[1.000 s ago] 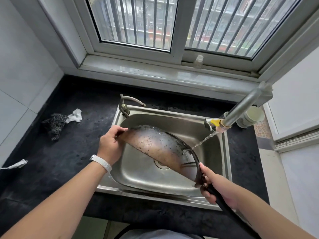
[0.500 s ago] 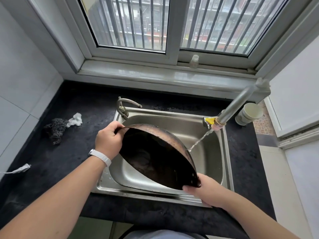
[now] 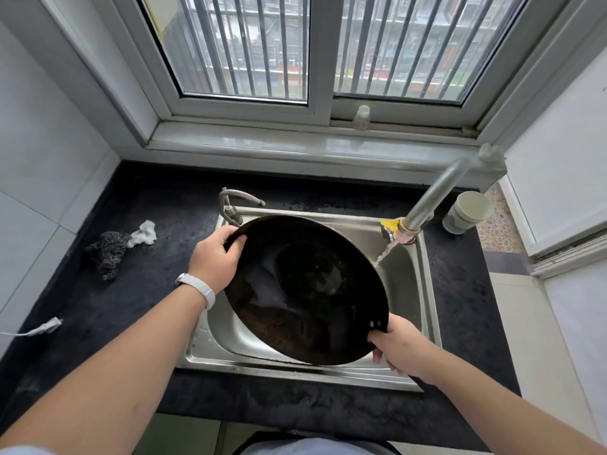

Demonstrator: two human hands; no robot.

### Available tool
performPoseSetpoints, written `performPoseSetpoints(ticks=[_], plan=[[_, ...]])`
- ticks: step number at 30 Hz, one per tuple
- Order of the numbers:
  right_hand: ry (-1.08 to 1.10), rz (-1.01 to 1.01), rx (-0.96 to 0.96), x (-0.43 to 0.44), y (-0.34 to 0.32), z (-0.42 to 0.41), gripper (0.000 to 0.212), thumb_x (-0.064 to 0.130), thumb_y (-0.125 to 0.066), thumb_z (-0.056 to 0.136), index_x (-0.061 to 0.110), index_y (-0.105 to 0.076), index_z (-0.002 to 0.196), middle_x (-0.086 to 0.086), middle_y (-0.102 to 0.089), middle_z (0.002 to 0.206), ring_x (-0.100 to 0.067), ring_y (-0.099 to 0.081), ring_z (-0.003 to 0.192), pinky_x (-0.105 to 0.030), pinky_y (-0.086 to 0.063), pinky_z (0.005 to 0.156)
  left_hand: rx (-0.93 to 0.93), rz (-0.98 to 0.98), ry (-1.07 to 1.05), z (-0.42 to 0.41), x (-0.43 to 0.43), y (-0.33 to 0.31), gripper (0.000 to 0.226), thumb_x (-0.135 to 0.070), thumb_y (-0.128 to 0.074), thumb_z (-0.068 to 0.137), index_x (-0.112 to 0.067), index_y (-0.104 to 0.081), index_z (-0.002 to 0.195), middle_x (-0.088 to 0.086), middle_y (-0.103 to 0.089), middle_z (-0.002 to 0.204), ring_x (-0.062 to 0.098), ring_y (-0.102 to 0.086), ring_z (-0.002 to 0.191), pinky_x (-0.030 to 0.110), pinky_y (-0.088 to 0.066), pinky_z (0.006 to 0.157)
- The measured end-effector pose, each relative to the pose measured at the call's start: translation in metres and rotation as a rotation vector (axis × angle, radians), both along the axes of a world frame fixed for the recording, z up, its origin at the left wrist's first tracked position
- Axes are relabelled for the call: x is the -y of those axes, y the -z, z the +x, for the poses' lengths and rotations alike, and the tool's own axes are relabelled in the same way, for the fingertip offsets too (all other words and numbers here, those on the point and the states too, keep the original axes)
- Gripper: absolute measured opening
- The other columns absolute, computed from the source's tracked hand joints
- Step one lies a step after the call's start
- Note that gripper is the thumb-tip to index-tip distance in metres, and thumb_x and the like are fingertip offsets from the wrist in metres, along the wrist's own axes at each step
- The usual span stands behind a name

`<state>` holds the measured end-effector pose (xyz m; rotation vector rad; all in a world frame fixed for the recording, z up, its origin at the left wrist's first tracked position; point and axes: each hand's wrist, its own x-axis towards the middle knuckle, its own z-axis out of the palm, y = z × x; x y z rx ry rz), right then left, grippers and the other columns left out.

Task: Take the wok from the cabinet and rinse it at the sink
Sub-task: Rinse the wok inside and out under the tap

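Observation:
The black wok [image 3: 308,290] is held over the steel sink [image 3: 417,290], its dark inside facing up toward me. My left hand [image 3: 215,259], with a white wristband, grips the far-left rim. My right hand [image 3: 399,351] holds the near-right rim where the handle joins; the handle itself is hidden under the hand. Water runs from the yellow-valved tap [image 3: 399,233] at the sink's right and falls just past the wok's right edge.
A second curved faucet [image 3: 235,205] stands at the sink's back left. A dark scrubber [image 3: 108,252] and a white rag [image 3: 144,233] lie on the black counter [image 3: 138,307] to the left. A white cup [image 3: 468,211] sits at the right. A small bottle [image 3: 361,118] stands on the windowsill.
The wok has been turned over from its brown wet underside to its dark inside facing up. Both hands kept hold of it and the water keeps running.

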<state>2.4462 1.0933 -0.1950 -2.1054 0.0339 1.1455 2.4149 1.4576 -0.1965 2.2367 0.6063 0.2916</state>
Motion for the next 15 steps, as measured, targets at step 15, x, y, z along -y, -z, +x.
performPoseSetpoints(ticks=[15], plan=[[-0.009, 0.173, -0.05, -0.003, -0.024, -0.004, 0.026, 0.005, -0.048, 0.09, 0.004, -0.057, 0.066, -0.012, -0.059, 0.052, -0.02, -0.045, 0.039, -0.026, -0.038, 0.039, -0.072, -0.347, -0.162, -0.07, 0.015, 0.034, 0.027, -0.009, -0.057, 0.098, -0.035, -0.059, 0.106, -0.017, -0.07, 0.097, -0.009, -0.064, 0.09, 0.019, -0.045, 0.074]])
